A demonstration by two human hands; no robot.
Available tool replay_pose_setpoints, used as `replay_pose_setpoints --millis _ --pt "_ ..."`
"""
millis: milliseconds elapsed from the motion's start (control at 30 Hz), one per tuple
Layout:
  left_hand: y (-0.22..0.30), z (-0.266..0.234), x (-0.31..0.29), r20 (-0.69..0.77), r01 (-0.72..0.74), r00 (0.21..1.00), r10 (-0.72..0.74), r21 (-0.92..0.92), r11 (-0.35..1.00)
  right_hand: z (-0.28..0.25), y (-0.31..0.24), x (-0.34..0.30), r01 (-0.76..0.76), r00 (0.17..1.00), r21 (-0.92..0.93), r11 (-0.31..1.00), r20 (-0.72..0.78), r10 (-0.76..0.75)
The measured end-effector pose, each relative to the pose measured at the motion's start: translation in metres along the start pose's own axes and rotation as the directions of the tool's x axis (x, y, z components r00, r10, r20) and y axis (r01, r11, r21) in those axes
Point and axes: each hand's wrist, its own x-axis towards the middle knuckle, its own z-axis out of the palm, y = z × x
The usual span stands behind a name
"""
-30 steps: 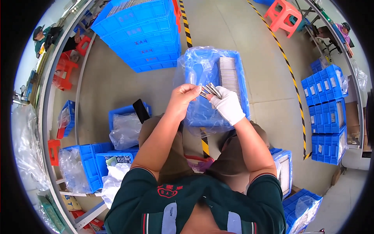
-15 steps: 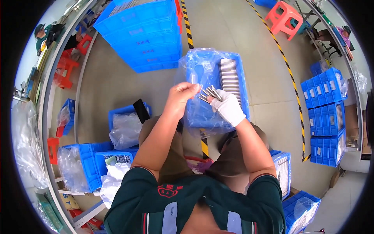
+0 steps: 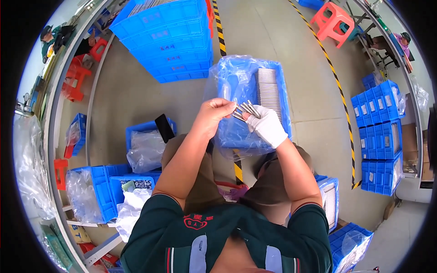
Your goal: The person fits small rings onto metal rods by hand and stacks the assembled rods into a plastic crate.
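Note:
My right hand, in a white glove with bare fingertips, is closed around several thin silver metal rods fanned out toward the left. My bare left hand is pinched, thumb against finger, at the end of one rod; anything small between those fingertips is hidden. Both hands are over a blue crate lined with clear plastic film. Along the crate's right side lies a neat row of similar silver rods.
A stack of blue crates stands ahead on the left. Beside my left leg are a dark phone on a bagged crate and a bin of small metal parts. More crates stand at the right, beyond striped floor tape.
My left hand has shifted slightly right, its pinched fingertips now closer against the rod ends. My right hand keeps its hold on the rods, almost unmoved.

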Motion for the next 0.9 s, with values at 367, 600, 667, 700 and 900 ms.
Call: replay_pose_setpoints --millis 367,600,667,700,900 --pt "0.0 -0.001 0.001 0.031 -0.006 1.0 0.003 0.077 0.997 -0.001 0.013 0.006 0.156 0.987 -0.27 0.95 0.007 -0.16" --pt "0.0 -0.004 -0.002 0.07 0.02 0.997 -0.023 0.042 0.999 0.002 0.006 0.003 -0.026 0.996 0.13 0.991 0.085 0.015" --pt "0.002 -0.002 -0.002 0.072 0.002 0.997 -0.009 0.101 0.995 0.0 0.005 0.003 -0.073 0.991 0.15 0.986 0.125 0.054" --pt "0.005 -0.001 -0.003 0.003 -0.033 0.999 0.033 0.119 0.992 -0.002 0.006 0.004 -0.071 0.991 0.147 0.987 0.126 0.053" --pt "0.006 0.007 -0.007 -0.033 -0.088 0.995 0.092 0.095 0.992 0.0 0.006 0.003 -0.103 0.985 0.152 0.983 0.15 0.08"
